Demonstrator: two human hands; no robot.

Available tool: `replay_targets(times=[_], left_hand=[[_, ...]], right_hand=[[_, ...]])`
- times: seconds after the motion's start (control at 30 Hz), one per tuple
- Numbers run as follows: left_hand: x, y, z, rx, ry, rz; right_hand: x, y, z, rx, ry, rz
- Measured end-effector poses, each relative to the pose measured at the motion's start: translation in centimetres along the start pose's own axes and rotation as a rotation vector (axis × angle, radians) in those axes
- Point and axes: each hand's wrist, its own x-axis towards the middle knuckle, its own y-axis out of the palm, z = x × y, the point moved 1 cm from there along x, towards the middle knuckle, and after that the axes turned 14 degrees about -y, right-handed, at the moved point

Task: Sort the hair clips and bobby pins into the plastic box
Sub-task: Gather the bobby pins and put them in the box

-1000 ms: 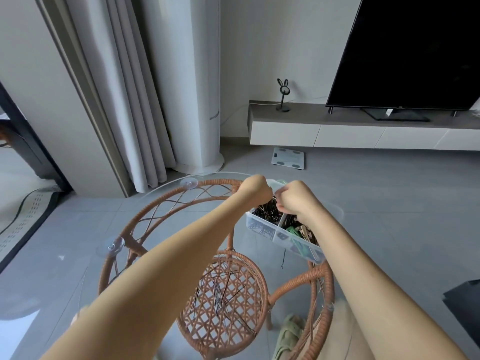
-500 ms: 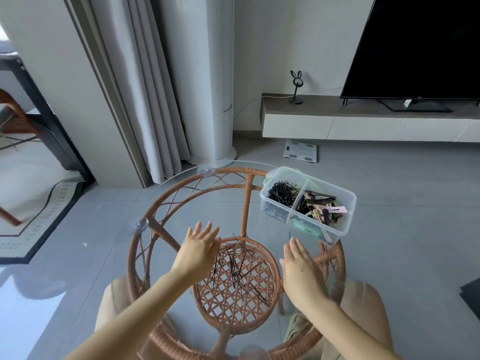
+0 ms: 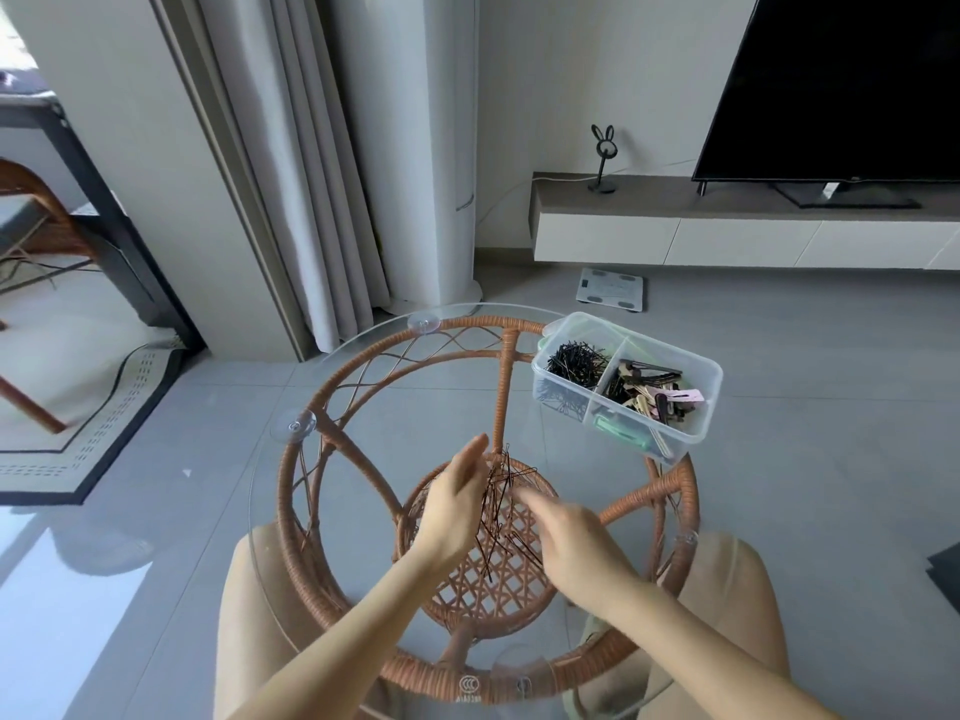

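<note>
Seeing both hands closed in since 0.5 s ago; I read loose bobby pins (image 3: 500,504) bunched btwn them, centre of glass table (image 3: 358,459). L hand (image 3: 457,504) fingers straight, edge-on against pile. R hand (image 3: 576,537) fingers extended, blurred. Plastic box (image 3: 707,407) at far-right edge: boxed pins (image 3: 574,362) in L compartment, hair clips (image 3: 649,392) in R.

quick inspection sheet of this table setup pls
surface: round glass table top on a rattan frame
job's things: plastic box near the far right edge, bobby pins in its left compartment, hair clips in its right; loose bobby pins on the glass between the hands
clutter: nothing seen
grippers: left hand open, its edge against the loose pins; right hand open, fingers reaching toward them, blurred
cables: white cable on the TV bench
surroundings: television, curtain, scale on the floor
</note>
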Motion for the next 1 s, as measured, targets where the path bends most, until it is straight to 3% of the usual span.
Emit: replay_targets(times=[0.07, 0.13, 0.23, 0.33, 0.6, 0.7, 0.83, 1.0], left_hand=[[-0.4, -1.0, 0.0, 0.088, -0.021, -0.175], [-1.4, -1.8, 0.1, 0.426, -0.023, -0.324], [-3.3, -1.5, 0.5, 0.765, -0.047, -0.234], [-4.1, -0.5, 1.0, 0.928, -0.023, -0.201], [-3.9, 2.1, 0.4, 1.077, -0.052, -0.261], [-3.8, 2.5, 0.0, 1.055, -0.043, -0.224], [-3.0, 1.6, -0.4, 0.980, -0.007, -0.139], [-1.3, -0.4, -0.6, 0.942, 0.140, 0.000]], right_hand=[[1.4, -1.0, -0.6, 0.033, 0.070, -0.091], [3.4, -1.7, -1.3, 0.014, 0.152, -0.112], [6.4, -1.8, -1.8, 0.016, 0.218, -0.067], [8.0, -0.6, -1.4, 0.075, 0.151, 0.007], [6.3, -1.5, -1.4, 0.289, 0.159, 0.195], [5.1, -3.1, -1.9, 0.324, 0.180, 0.115], [3.8, -4.4, -4.0, 0.145, 0.246, -0.001], [3.1, -3.8, -3.4, 0.015, 0.202, 0.208]])
